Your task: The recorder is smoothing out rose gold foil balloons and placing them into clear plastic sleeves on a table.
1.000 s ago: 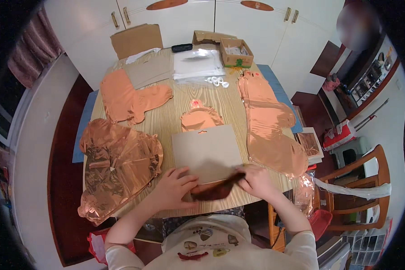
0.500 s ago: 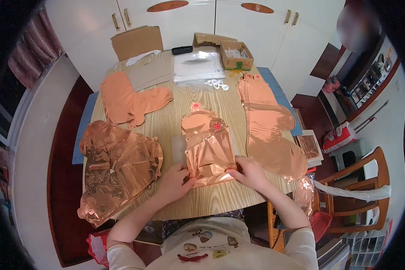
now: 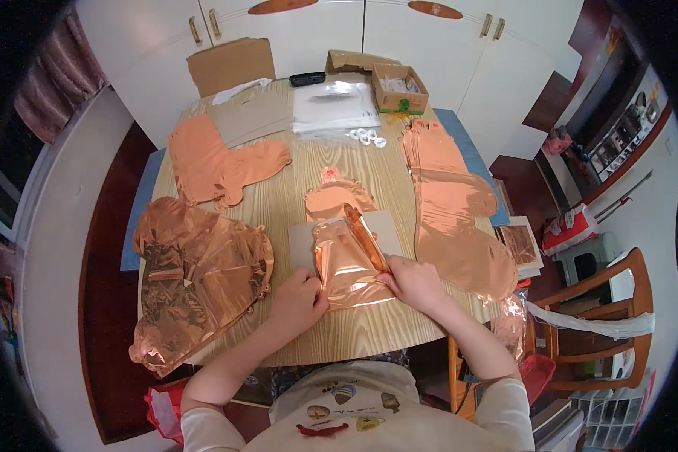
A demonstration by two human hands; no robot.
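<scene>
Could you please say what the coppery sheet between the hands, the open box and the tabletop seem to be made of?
Coppery sheet: probably metallised plastic film, shiny, given its creases and bright glints.
Open box: apparently cardboard, matt brown, with thin walls.
Tabletop: wood or imitation laminate, smooth-looking, striped grain showing.

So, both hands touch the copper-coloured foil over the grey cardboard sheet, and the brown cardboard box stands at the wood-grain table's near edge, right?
No: in the head view, the brown cardboard box stands at the far edge of the wood-grain table. The left hand and right hand touch the copper-coloured foil over the grey sheet.
</scene>
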